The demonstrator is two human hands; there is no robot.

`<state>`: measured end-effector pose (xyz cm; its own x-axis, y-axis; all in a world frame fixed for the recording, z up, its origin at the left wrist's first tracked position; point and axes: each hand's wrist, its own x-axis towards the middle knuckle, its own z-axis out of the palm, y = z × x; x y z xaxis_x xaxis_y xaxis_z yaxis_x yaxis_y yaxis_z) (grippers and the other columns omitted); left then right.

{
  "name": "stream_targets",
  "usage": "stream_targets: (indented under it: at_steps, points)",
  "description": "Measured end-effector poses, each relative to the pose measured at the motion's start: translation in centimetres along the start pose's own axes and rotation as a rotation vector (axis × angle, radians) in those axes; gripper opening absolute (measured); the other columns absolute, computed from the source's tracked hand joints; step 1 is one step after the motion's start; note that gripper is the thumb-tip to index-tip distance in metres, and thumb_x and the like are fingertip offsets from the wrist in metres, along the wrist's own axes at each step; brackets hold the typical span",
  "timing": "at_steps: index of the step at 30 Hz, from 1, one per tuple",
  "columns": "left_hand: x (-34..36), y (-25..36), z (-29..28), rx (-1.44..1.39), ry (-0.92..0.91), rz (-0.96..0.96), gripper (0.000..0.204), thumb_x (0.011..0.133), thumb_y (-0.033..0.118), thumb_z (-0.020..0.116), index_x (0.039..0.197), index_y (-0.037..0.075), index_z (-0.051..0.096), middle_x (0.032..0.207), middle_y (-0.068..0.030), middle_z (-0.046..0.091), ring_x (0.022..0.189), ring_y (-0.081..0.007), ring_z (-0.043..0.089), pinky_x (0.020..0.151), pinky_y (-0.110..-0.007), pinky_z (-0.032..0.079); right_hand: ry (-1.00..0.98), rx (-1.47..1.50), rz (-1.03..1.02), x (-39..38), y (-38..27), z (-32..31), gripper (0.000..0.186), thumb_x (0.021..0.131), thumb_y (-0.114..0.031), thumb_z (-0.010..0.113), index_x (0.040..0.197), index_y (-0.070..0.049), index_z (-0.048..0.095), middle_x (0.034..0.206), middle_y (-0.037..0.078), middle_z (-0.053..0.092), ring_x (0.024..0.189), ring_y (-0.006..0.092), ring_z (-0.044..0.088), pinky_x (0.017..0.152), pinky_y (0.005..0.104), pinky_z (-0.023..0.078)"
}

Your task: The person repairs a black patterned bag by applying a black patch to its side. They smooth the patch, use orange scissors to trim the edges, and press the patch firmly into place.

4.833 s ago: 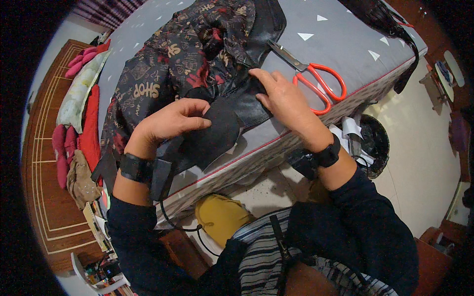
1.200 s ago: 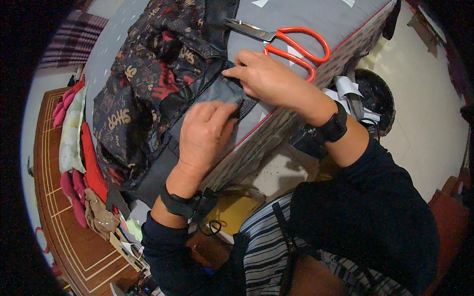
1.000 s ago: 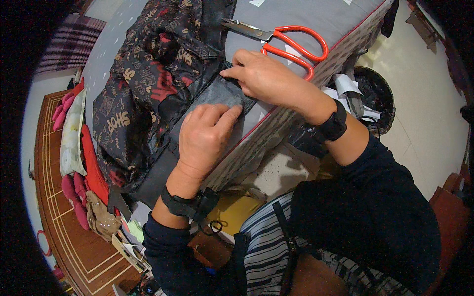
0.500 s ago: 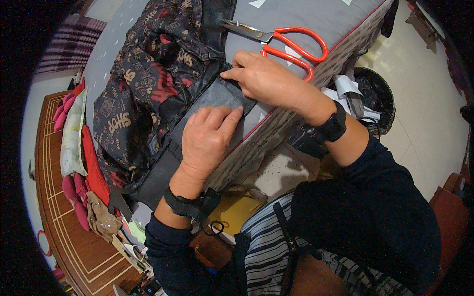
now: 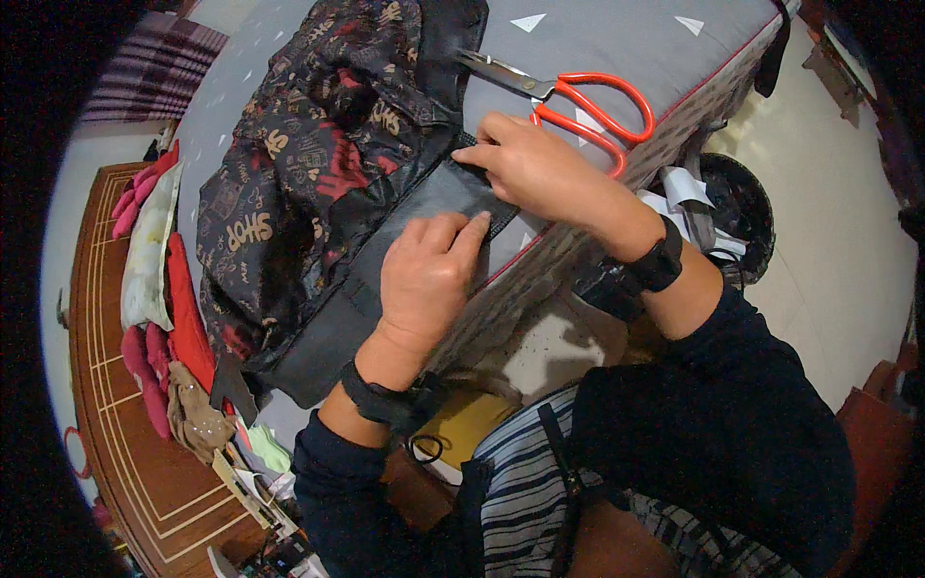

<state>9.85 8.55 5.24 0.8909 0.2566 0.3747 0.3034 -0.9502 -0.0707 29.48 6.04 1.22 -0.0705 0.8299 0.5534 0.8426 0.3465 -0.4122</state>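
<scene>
Visibly rumpled garment (image 5: 294, 188): dark, tan-and-red print, shiny black edging (image 5: 438, 196).

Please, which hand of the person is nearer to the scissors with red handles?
Right. In the picture, the right hand lies just below the scissors; the left hand is farther, down and to the left, on the black leather-like panel.

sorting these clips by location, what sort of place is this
Probably a bedroom: there is a grey mattress, what looks like a pillow along its left side, and a plaid curtain, it seems, at the upper left.
</scene>
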Motion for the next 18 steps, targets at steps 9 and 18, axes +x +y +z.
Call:
stream_targets:
  at_steps: [9,18]
  points:
    - [0.6,0.4,0.0,-0.092,0.019,-0.095,0.030,0.072,0.010,0.069,0.102,0.007,0.064,0.095,-0.0068,0.059,0.085,-0.0268,0.056,0.074,-0.036,0.049,0.007,0.008,-0.006,0.0,0.0,-0.1,0.035,0.072,-0.001,0.062,0.107,-0.007,0.068,0.093,0.013,0.056,0.085,0.0315,0.057,0.074,0.0387,0.048]
    - [0.0,-0.9,1.0,-0.205,0.002,-0.213,0.037,0.079,0.016,0.069,0.112,0.003,0.061,0.111,-0.0121,0.059,0.100,-0.0315,0.056,0.089,-0.040,0.045,0.047,0.045,0.014,-0.1,-0.2,-0.1,0.021,0.072,-0.001,0.064,0.092,-0.005,0.059,0.092,0.013,0.054,0.086,0.0326,0.057,0.073,0.0395,0.047]
